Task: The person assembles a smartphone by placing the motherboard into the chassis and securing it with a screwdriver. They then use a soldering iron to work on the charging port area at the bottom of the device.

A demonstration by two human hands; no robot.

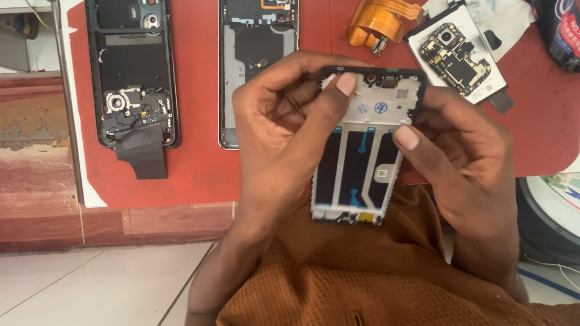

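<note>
1. Head view: the left hand (278, 124) grips the phone frame (365, 146) along its left edge, thumb pressed flat on the upper plate.
2. Its partner, the right hand (462, 156), clasps the frame's right edge, thumb resting on the inner face.
3. Held tilted above the person's lap, the frame shows its open inside, just over the near edge of the red mat (195, 167).
4. On the mat behind the hands lie two opened phones, one black (132, 64) and one grey (253, 38).
5. Further right sit an orange tape roll (379, 21), a circuit board (456, 60) on a white battery, and a black glue tube (571, 21).
</note>
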